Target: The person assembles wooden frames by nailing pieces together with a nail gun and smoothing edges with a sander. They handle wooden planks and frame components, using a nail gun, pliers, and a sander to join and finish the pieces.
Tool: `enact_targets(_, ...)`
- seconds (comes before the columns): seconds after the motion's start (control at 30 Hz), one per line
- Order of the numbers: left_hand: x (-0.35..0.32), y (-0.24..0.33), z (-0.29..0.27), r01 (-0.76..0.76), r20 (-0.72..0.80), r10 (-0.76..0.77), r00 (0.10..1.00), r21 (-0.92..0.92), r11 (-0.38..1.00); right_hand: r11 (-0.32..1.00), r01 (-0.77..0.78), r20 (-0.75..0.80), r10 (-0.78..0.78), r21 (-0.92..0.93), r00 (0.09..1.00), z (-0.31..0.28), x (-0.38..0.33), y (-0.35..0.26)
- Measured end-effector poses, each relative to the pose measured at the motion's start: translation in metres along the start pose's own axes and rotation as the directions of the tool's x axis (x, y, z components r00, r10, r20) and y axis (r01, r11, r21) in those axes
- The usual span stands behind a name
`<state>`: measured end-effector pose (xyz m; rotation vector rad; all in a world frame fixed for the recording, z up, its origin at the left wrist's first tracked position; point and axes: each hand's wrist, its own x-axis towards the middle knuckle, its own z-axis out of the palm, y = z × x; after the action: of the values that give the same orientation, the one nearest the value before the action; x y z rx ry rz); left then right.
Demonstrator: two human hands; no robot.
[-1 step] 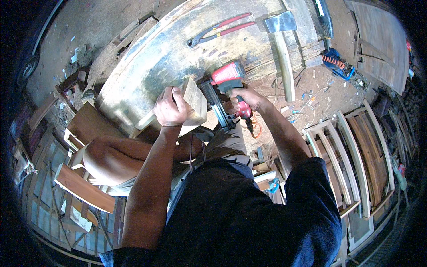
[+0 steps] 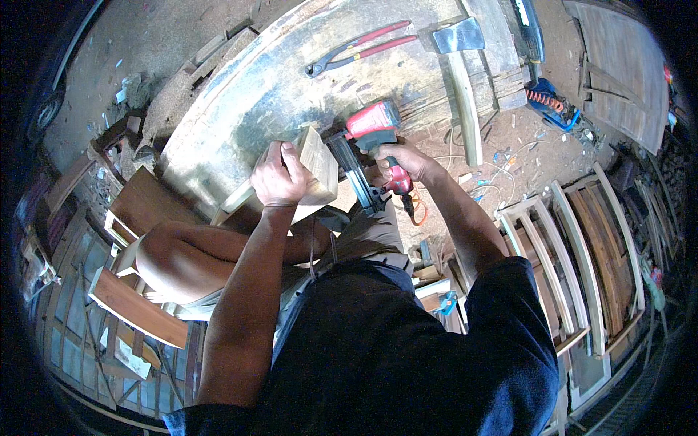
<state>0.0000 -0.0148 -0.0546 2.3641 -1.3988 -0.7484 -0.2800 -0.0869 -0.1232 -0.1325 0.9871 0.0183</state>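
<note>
I see the right hand point(image 2: 403, 161) wrapped around the handle of the red nail gun point(image 2: 374, 120), its nose pointing left toward the wood point(image 2: 320, 171), its head slanting from upper right to lower left. My left hand point(image 2: 278, 174) clasps the wood's left side; the gun lies between both hands, beside the table point(image 2: 269, 76).

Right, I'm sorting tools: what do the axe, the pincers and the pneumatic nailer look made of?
Axe: head likely steel, dull grey; pale handle, apparently bare wood. Pincers: dark metallic head, likely steel; smooth red grips, possibly plastic. Pneumatic nailer: red and black housing, painted metal or plastic, unclear; silvery, shiny magazine, probably metal.
</note>
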Motion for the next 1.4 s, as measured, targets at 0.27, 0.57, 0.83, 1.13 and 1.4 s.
enact_targets(0.27,0.000,-0.002,0.001,-0.002,-0.011,0.003,1.000,0.024,1.000,1.000,-0.007,-0.001,0.007,-0.025,1.000,-0.004,0.000,0.001)
enact_targets(0.57,0.000,0.000,0.001,-0.009,-0.005,0.010,1.000,0.022,1.000,0.998,0.028,0.003,-0.028,-0.055,1.000,-0.010,-0.003,0.007)
enact_targets(0.83,0.000,0.002,0.001,0.016,-0.015,-0.016,1.000,0.019,1.000,0.997,0.031,0.017,-0.029,-0.071,0.999,-0.013,-0.005,0.010)
enact_targets(1.13,-0.001,0.002,0.001,0.031,-0.009,-0.030,0.999,0.009,0.999,0.995,0.013,0.037,-0.009,-0.100,0.999,-0.012,-0.018,0.010)
enact_targets(1.4,-0.001,0.002,0.001,0.094,0.018,-0.095,0.995,0.032,0.995,0.995,0.040,0.006,-0.040,-0.090,0.999,-0.023,-0.013,0.022)
